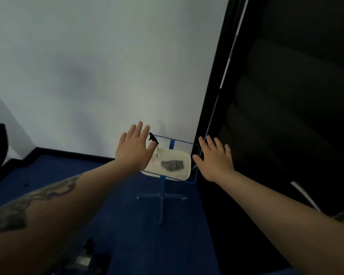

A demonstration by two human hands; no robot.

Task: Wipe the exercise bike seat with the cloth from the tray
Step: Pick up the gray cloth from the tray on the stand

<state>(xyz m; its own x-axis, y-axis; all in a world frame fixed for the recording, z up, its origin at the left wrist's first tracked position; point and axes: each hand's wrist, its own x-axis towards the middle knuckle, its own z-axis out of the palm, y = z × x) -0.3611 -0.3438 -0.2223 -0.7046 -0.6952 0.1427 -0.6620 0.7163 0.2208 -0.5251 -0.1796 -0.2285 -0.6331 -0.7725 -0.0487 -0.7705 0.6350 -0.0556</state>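
Observation:
A crumpled grey cloth (172,165) lies in a cream tray (184,172) that rests on a small blue-framed stand (162,195) by the white wall. A clear spray bottle with a black trigger head (153,138) stands at the tray's left end, partly hidden by my left hand (134,148). That hand is stretched out flat with fingers apart, over the tray's left edge. My right hand (214,159) is also spread wide and empty, just right of the tray. The exercise bike seat is not in view.
A tall black panel or door frame (216,96) rises right of the stand, with a dark area behind it. The floor is blue carpet (127,225). Dark machine parts (87,259) show at the bottom left, and another dark shape sits at the left edge.

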